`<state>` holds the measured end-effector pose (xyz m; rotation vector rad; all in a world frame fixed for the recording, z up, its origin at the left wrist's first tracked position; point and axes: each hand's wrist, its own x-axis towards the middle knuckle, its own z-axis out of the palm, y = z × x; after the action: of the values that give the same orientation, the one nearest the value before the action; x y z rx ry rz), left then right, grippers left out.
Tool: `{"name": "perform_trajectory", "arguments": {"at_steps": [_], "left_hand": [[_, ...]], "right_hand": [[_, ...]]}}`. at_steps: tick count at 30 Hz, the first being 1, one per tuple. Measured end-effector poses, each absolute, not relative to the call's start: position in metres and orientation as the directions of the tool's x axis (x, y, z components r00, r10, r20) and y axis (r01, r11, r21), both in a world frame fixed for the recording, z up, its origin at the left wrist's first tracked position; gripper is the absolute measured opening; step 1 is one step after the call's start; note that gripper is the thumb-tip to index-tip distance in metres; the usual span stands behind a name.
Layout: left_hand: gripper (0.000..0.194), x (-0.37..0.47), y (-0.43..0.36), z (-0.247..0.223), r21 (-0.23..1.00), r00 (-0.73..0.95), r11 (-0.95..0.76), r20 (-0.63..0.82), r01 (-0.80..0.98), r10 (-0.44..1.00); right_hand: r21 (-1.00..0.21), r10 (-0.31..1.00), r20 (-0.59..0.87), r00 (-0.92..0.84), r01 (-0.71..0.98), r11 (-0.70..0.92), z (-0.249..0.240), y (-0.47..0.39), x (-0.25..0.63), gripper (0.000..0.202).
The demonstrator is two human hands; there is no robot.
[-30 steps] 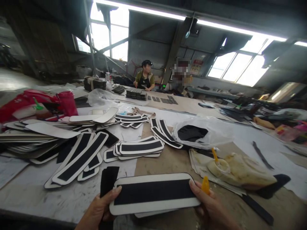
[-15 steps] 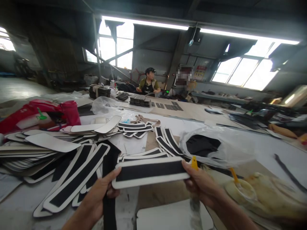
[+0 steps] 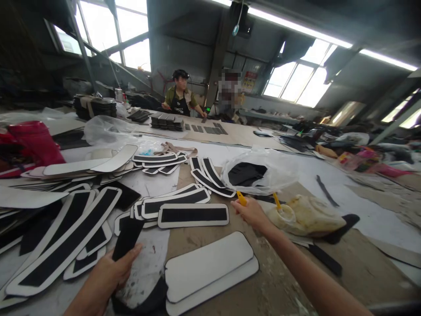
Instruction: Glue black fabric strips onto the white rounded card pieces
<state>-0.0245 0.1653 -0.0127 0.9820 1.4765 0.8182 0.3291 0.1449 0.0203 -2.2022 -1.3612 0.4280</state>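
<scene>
My left hand [image 3: 112,265] is closed around a black strip [image 3: 129,235], which rises past the fingers. A yellow-handled brush [image 3: 241,199] is gripped in my right hand [image 3: 252,213]; its bristle end is hidden. Just left of that hand a white-edged panel with a black centre [image 3: 194,215] lies flat on the brown sheet [image 3: 210,241]. Behind it sits a small pile of similar panels [image 3: 176,203]. Nearer me, between my forearms, two plain white panels [image 3: 210,267] overlap. Another black strip [image 3: 148,303] curves beside them.
Long black-centred panels [image 3: 72,239] and stacked white panels [image 3: 29,197] crowd the left. A clear plastic bag [image 3: 276,169] holds black material. Right of my hand are a pot [image 3: 287,213] with a yellow handle in it and a yellowish bundle [image 3: 312,215]. A co-worker [image 3: 180,94] is across the table.
The panel that both hands held now lies on the table, released. My left hand has moved left and taken a black strip. My right hand keeps the brush. The view has turned right.
</scene>
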Motion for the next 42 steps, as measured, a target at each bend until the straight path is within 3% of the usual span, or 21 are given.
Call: {"name": "perform_trajectory", "arguments": {"at_steps": [8, 16, 19, 23, 25, 27, 33, 35, 37, 39, 42], "left_hand": [[0.056, -0.017, 0.164, -0.029, 0.904, 0.009, 0.374, -0.384, 0.207, 0.923], [0.055, -0.015, 0.154, -0.031, 0.914, 0.02, 0.371, -0.379, 0.163, 0.925], [0.049, -0.018, 0.153, -0.025, 0.909, -0.008, 0.398, -0.4, 0.119, 0.916], [0.047, -0.023, 0.152, -0.016, 0.901, -0.032, 0.418, -0.417, 0.119, 0.908], [0.046, -0.024, 0.149, -0.012, 0.889, -0.047, 0.439, -0.437, 0.132, 0.898], [0.046, -0.023, 0.145, -0.01, 0.875, -0.044, 0.458, -0.457, 0.159, 0.888], [0.045, -0.011, 0.119, -0.013, 0.837, 0.082, 0.473, -0.51, 0.275, 0.856], [0.046, -0.005, 0.108, -0.014, 0.82, 0.14, 0.479, -0.539, 0.313, 0.831], [0.047, 0.002, 0.101, -0.016, 0.807, 0.201, 0.493, -0.568, 0.324, 0.798], [0.048, 0.006, 0.099, -0.018, 0.807, 0.252, 0.512, -0.582, 0.294, 0.773], [0.047, 0.009, 0.1, -0.023, 0.801, 0.315, 0.548, -0.599, 0.241, 0.736]], "right_hand": [[-0.537, 0.905, -0.034, 0.424, 0.756, -0.374, 0.005, 0.156, 0.325, 0.02], [-0.72, 0.942, -0.173, 0.287, 0.616, -0.32, 0.012, 0.151, 0.315, 0.02], [-0.832, 0.935, -0.261, 0.24, 0.435, -0.344, 0.031, 0.142, 0.319, 0.029], [-0.864, 0.912, -0.329, 0.243, 0.311, -0.395, 0.059, 0.144, 0.314, 0.036], [-0.858, 0.928, -0.277, 0.248, 0.371, -0.355, 0.068, 0.156, 0.305, 0.034], [-0.808, 0.948, -0.093, 0.304, 0.533, -0.25, 0.07, 0.172, 0.299, 0.032], [-0.761, 0.912, 0.083, 0.401, 0.617, -0.202, 0.067, 0.169, 0.289, 0.03], [-0.882, 0.892, 0.086, 0.444, 0.451, -0.139, 0.069, 0.144, 0.276, 0.038], [-0.991, 0.839, 0.08, 0.538, 0.132, 0.01, 0.069, 0.118, 0.259, 0.042], [-0.975, 0.793, 0.055, 0.607, -0.137, 0.173, 0.066, 0.1, 0.24, 0.042], [-0.888, 0.773, 0.003, 0.634, -0.354, 0.294, 0.055, 0.091, 0.212, 0.043]]}}
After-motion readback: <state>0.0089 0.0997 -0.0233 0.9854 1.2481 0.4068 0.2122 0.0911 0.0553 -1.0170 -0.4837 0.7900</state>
